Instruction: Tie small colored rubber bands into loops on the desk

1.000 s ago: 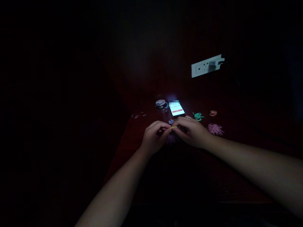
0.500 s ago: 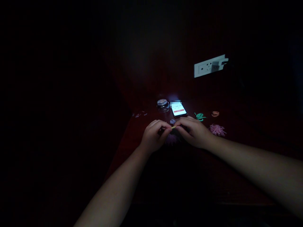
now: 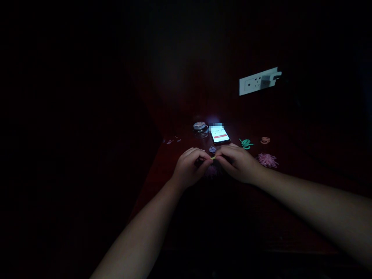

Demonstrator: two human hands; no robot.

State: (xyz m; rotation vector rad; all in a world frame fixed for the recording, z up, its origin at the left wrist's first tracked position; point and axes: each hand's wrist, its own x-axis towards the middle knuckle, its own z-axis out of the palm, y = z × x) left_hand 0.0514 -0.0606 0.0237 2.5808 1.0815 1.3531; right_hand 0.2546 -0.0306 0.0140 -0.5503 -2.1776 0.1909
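My left hand [image 3: 190, 166] and my right hand [image 3: 238, 163] meet over the dark red table, fingertips pinched. Between them is a small, narrow yellow strip [image 3: 213, 157], gripped from both sides; its material is too small to make out. Just beyond the fingers lies a little pale violet looped bundle [image 3: 212, 149]. Below the fingertips, a dim purple pile of thin strips [image 3: 212, 171] sits partly in shadow. To the right of my right hand is a pink pile of thin strips [image 3: 267, 160].
Behind my hands stand a lidded clear jar [image 3: 200, 130] and a lit phone [image 3: 220, 133]. Green looped strips [image 3: 246, 143] and an orange coil [image 3: 265, 140] lie to the right. Small pale pieces [image 3: 170, 142] are scattered left. A socket panel [image 3: 258, 81] holds a plug.
Both hands keep their pinch on the yellow strip, and its visible part looks slightly shorter and more tilted. The whole view has shifted very slightly.
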